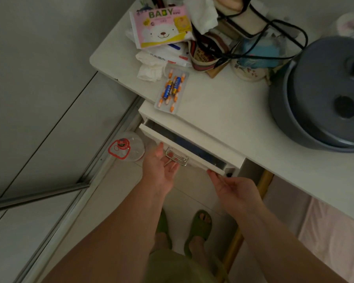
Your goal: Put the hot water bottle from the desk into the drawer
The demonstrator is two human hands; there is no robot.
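The white drawer [200, 155] under the desk edge stands slightly pulled out, and something dark blue [190, 146] shows in the narrow gap; I cannot tell what it is. My left hand [161, 166] is palm up with its fingers hooked around the drawer's metal handle [177, 157]. My right hand [233, 188] has its fingers stretched out, the tips touching the lower right corner of the drawer front. On the white desk [223, 111] I cannot make out a hot water bottle for certain among the clutter.
At the back of the desk are a pink baby-wipes pack [161, 27], crumpled tissues [149, 68], a tray of batteries [172, 90], a cup [249, 70], black cables [274, 37] and a large grey pot [327, 92]. A clear lid [129, 147] lies on the floor beside a sliding-door rail.
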